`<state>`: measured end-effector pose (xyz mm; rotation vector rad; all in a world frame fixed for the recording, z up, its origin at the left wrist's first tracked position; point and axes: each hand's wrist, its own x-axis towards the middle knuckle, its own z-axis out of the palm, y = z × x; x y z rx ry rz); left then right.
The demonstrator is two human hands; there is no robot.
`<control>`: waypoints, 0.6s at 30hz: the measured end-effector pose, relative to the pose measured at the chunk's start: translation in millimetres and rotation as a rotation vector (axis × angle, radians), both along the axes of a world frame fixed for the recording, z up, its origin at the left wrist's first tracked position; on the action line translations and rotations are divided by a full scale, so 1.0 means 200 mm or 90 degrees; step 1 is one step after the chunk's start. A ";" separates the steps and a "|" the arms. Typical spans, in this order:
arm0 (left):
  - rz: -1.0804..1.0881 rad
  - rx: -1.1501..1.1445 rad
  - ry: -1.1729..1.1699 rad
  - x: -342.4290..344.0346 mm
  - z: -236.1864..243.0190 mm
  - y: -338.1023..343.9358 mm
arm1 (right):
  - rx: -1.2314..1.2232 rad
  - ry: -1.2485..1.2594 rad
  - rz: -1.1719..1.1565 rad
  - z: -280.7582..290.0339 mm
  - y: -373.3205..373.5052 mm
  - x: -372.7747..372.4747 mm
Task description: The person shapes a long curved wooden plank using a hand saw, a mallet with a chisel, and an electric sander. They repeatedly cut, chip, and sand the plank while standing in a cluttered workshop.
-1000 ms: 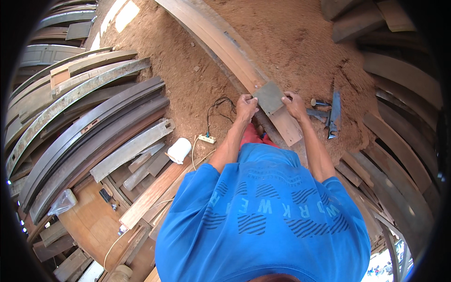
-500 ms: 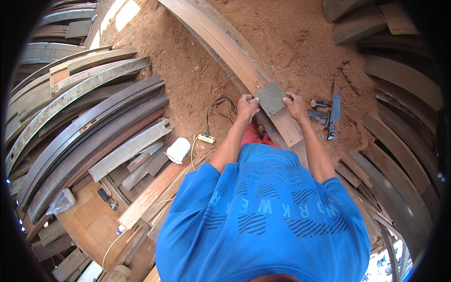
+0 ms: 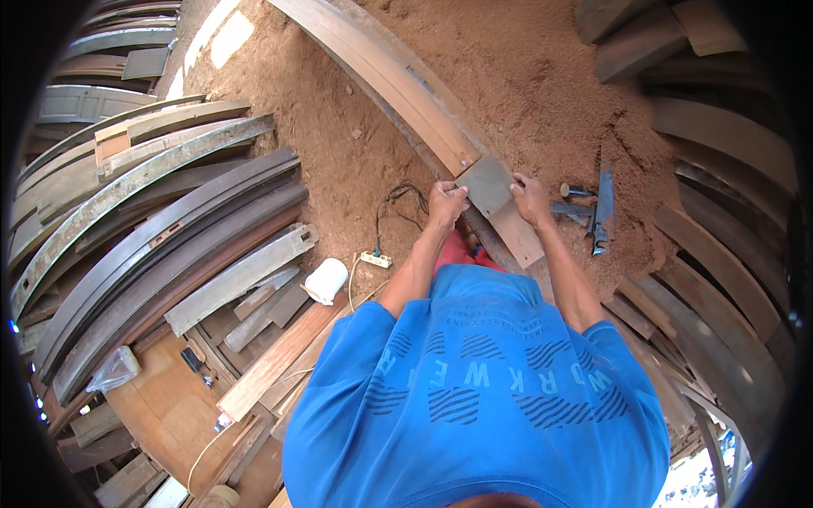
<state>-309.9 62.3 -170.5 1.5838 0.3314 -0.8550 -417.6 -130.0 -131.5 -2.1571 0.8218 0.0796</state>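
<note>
A flat, grey-green square piece [image 3: 485, 185] lies across a long light-brown wooden board [image 3: 406, 97], close to the board's near end. On its left edge my left hand [image 3: 448, 204] is closed, with thumb and fingers pinched at the corner. My right hand [image 3: 531, 201] pinches the opposite edge in the same way. Whether the piece is wood or stone I cannot tell. Both forearms reach forward from my blue shirt, and the board's near end [image 3: 518, 241] shows between them.
To the right on the sawdust-covered ground lie a hammer [image 3: 578, 190] and a blue-grey metal tool [image 3: 602, 212]. At left are a power strip [image 3: 376, 259] with a dark cord, a white container [image 3: 326, 281] and stacked old timber [image 3: 169, 229]. More planks [image 3: 720, 279] line the right side.
The square piece and both hands have shifted very slightly toward me along the board. The whole view has tilted a little; both hands keep their hold.
</note>
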 end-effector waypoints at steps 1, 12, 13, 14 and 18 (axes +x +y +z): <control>0.011 -0.004 -0.001 0.01 0.01 0.00 | -0.022 0.001 -0.010 -0.01 0.01 0.01; -0.604 0.246 -0.670 0.15 0.30 -0.14 | 0.081 0.099 -0.236 0.13 -0.01 -0.18; -0.686 0.216 -0.658 0.16 0.31 -0.17 | 0.070 0.121 -0.252 0.13 -0.03 -0.23; -0.774 0.208 -0.654 0.19 0.32 -0.19 | 0.061 0.119 -0.271 0.12 -0.03 -0.30; -1.076 0.189 -0.634 0.31 0.37 -0.25 | 0.112 0.146 -0.345 0.04 0.04 -0.58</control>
